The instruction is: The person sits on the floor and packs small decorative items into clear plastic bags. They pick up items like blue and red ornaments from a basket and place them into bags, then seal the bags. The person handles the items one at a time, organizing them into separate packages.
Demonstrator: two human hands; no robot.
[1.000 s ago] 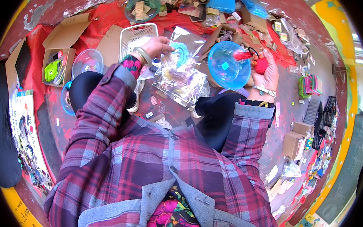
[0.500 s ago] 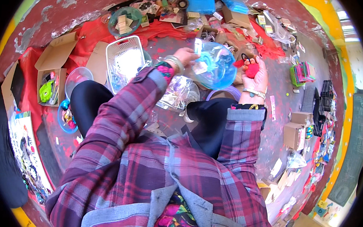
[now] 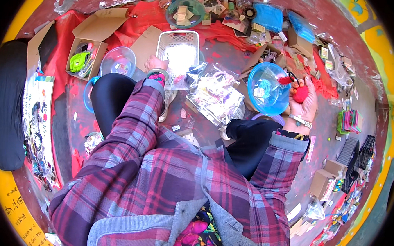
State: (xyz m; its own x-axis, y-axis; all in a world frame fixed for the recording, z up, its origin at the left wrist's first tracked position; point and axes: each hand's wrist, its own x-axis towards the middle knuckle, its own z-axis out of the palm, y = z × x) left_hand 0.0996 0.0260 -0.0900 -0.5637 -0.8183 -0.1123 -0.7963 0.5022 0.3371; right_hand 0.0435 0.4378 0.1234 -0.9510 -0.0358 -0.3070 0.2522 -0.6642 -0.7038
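My right hand (image 3: 304,101) is closed around a red fluffy pom-pom hair tie (image 3: 300,94), its black loop and a red piece showing above the fingers. Just left of this hand sits a round blue plastic bowl (image 3: 253,92) with a clear packet holding something turquoise (image 3: 265,85) inside. My left hand (image 3: 156,63) is at the left side of a white perforated basket (image 3: 162,48); its fingers are too small and partly hidden to tell their grip. Between the hands lies a heap of clear plastic packets (image 3: 214,94).
A clear round tub (image 3: 130,55) and an open cardboard box (image 3: 101,56) with green items stand at the left. Farther back is a green-tinted bowl (image 3: 196,21) holding small cards. At the right are a green basket (image 3: 339,128) and a cardboard box (image 3: 319,181).
My left hand has left the blue bowl and moved left to the white basket. My right hand keeps hold of the red pom-pom hair tie. The whole view has shifted.
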